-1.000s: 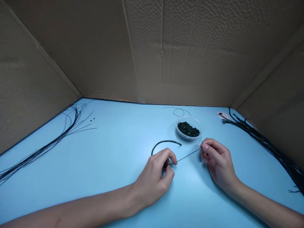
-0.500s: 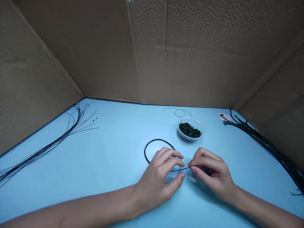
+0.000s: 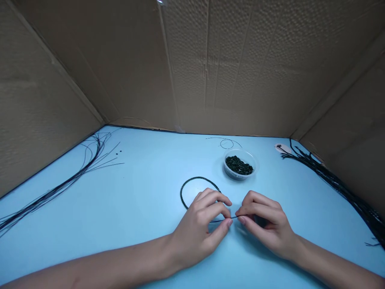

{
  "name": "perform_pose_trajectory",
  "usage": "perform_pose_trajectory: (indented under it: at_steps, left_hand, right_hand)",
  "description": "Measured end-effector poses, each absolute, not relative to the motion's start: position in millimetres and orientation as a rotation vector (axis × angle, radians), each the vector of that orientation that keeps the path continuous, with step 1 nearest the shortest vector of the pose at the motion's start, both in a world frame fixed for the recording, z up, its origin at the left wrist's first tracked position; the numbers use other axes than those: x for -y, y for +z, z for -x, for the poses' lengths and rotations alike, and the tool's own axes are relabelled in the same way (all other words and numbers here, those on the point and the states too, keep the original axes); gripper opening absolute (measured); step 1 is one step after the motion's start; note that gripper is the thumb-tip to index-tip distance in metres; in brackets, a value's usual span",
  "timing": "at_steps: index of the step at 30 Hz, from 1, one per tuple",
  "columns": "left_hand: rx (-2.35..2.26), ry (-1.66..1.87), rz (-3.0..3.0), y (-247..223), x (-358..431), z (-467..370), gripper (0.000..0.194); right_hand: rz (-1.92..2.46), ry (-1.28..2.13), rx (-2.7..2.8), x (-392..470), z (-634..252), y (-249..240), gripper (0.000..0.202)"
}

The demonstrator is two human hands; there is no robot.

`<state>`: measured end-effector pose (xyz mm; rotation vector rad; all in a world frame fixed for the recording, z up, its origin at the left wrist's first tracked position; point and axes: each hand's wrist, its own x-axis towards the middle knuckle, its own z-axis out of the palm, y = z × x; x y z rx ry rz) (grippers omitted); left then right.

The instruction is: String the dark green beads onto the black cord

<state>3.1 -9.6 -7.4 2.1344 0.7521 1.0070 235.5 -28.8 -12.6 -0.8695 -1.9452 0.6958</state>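
Pinching the thin dark cord (image 3: 234, 217) with my left hand (image 3: 197, 233), thumb to fingertip; my right hand (image 3: 269, 222) is gripping it just beside, probably keeping the short span steady. Dark, ridged beaded strand (image 3: 181, 194) is curving beyond my left fingers. Clear round plastic tub (image 3: 237, 176) is sitting ahead of my right, holding glossy beads (image 3: 238, 165), likely for easy reach.
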Motion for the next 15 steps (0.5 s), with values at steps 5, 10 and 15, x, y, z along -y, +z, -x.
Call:
perform_pose_trajectory:
  at_steps: [5,10,15]
  left_hand:
    - [-0.727,0.999,-2.136,-6.2,8.7,-3.3,0.012]
    - [-0.708,0.995,-2.155,-5.3,9.0,-3.2,0.012]
    - [-0.713,0.992,-2.149,-6.3,9.2,-3.1,0.013]
  right_hand:
    - [0.865,0.697,1.975,29.1,-235.6,-13.3,0.017]
    - [0.850,0.686,2.007,29.1,-235.1,-12.1,0.016]
    - [0.859,0.689,2.013,29.1,-233.8,-10.1,0.016]
